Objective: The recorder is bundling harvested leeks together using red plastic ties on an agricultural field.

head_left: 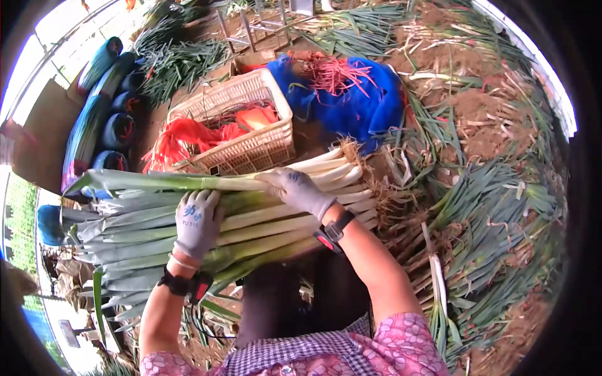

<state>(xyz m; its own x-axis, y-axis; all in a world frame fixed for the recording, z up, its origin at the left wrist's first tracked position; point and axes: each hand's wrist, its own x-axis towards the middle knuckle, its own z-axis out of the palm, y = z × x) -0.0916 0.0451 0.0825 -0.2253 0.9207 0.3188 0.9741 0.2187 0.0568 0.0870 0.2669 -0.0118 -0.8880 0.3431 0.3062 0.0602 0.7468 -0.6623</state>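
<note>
A thick bundle of large green onions (263, 229) lies across my lap, its leaves to the left and its white stalks and roots to the right. My left hand (197, 224), in a pale glove, is on the leafy half, its fingers bent over the stalks. My right hand (300, 190), gloved too, closes around the white part of a green onion (188, 182) along the bundle's far edge. That one's leaves reach past my left fingertips to the left. The undersides of both hands are hidden.
Beyond the bundle stands a cream plastic crate (282, 119) with red netting (188, 138) in it. Blue netting (370, 106) with pink-red strips (342, 75) lies to its right. Wrapped bundles (88, 135) line the left. Loose green onions (495, 213) cover the soil on the right.
</note>
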